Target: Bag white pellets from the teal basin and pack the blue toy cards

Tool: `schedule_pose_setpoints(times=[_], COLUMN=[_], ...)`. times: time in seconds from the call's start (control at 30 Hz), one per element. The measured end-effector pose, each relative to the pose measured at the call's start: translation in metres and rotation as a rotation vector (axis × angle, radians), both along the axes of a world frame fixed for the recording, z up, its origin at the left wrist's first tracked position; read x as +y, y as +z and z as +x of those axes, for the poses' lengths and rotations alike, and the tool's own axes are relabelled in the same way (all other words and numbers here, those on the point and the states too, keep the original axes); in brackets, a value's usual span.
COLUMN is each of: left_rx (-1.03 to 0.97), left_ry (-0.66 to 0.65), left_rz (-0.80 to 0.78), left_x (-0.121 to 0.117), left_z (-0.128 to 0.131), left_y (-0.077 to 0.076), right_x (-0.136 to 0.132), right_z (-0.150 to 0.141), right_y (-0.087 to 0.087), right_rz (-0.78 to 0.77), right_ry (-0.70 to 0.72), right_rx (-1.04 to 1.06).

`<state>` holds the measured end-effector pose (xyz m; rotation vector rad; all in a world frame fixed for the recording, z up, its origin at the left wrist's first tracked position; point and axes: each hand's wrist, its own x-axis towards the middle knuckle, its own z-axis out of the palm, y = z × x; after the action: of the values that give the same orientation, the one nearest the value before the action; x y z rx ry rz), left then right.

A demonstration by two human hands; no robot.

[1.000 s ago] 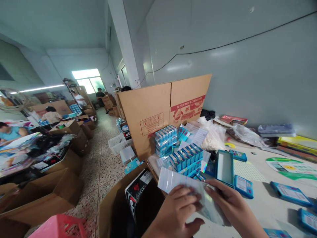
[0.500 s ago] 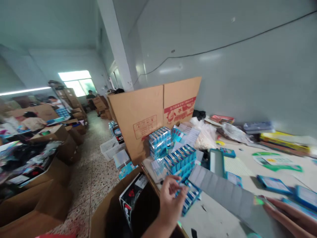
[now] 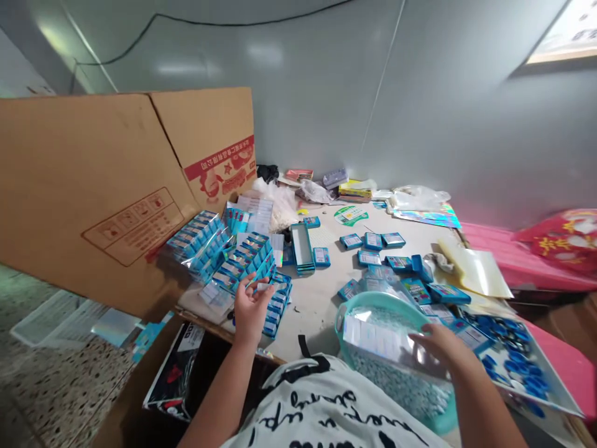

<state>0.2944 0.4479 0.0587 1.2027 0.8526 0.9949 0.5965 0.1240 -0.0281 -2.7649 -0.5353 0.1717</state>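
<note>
My left hand is raised at the table's left front, its fingers curled in a pinch. A small whitish piece shows at the fingertips, too small to name. Right behind that hand are blue small boxes packed in rows, with another row beside its fingers. My right hand grips one end of a segmented clear plastic strip with whitish panels. The strip lies over a turquoise basin filled with small pale pieces.
A tall cardboard sheet stands at the left, with plastic-wrapped blue boxes against it. Several loose blue boxes lie across the table around an open blue tray. A white tray of blue parts is at the right. An open carton stands below.
My view has turned right and down, bringing the basin and right side of the table into sight. The strip in my right hand is now over the basin. My left hand stays pinched by the boxes.
</note>
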Motion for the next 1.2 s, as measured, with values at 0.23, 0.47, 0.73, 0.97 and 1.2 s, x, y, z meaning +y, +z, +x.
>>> schedule_pose_setpoints(times=[0.23, 0.47, 0.73, 0.97, 1.2], left_rx=[0.012, 0.089, 0.366, 0.676, 0.822], left_ry=[-0.115, -0.126, -0.144, -0.18, -0.139], left_rz=[-0.067, -0.157, 0.027, 0.259, 0.323], left_x=[0.021, 0.041, 0.082, 0.081, 0.077], left_z=[0.016, 0.038, 0.055, 0.068, 0.068], left_y=[-0.041, -0.109, -0.152, -0.173, -0.176], right_x=[0.126, 0.265, 0.311, 0.319, 0.321], right_z=[-0.062, -0.128, -0.125, -0.12, -0.108], right_y=[0.055, -0.003, -0.055, -0.095, -0.109], right_rz=[0.197, 0.498, 0.332, 0.231, 0.259], right_ry=[0.376, 0.631, 0.433, 0.279, 0.258], right_rx=[-0.145, 0.671, 0.759, 0.859, 1.068])
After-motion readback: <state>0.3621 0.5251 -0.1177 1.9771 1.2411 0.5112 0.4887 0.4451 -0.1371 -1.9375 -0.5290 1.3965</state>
